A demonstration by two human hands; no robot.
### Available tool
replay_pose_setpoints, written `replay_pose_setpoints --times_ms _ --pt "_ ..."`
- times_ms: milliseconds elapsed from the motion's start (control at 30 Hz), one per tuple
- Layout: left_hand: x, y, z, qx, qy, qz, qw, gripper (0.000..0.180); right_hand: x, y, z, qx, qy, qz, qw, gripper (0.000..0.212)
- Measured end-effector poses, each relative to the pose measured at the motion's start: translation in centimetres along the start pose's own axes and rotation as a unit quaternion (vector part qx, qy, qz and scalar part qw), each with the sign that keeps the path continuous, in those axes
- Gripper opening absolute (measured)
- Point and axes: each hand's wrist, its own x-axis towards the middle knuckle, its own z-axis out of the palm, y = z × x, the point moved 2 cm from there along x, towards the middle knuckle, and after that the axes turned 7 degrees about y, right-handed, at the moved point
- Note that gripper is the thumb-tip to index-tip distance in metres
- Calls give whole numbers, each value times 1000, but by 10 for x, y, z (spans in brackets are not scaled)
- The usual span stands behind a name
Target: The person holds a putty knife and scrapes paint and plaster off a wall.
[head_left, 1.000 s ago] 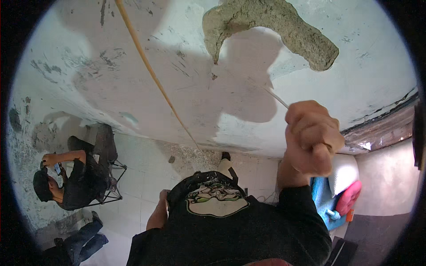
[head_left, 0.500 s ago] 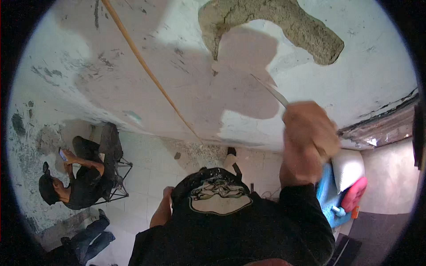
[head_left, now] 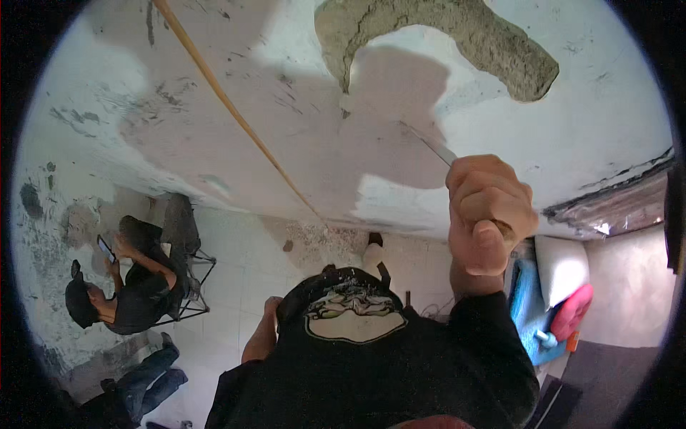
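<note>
My right hand [head_left: 489,214] is closed around a thin-bladed hand tool [head_left: 434,146]. The metal blade points up and to the left toward the painted wall [head_left: 286,121], and its tip appears at or close to the surface. A bit of a brownish handle end shows by my thumb. Above the tip, a curved patch of bare, rough plaster [head_left: 429,16] is exposed in the white paint. My left hand [head_left: 271,307] hangs low beside my body; its fingers are mostly hidden.
A long wooden pole [head_left: 236,114] leans against the wall. Debris [head_left: 325,243] lies on the tiled floor at its foot. At left a person [head_left: 136,279] sits on a folding stool holding a phone; another person's legs [head_left: 150,379] show below. White, red and blue cushions [head_left: 561,275] lie at right.
My right hand has shifted slightly left and up with the tool and is less blurred. The seated person's phone and hands have moved a little.
</note>
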Motion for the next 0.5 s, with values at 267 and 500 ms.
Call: replay_pose_setpoints --times_ms 267,500 --pt "-40 37 -1 151 15 111 982 16 13 23 6 -47 -24 -9 999 27" --pt "30 3 -20 361 -72 221 903 28 -30 35 -7 -309 20 -14 951 26"
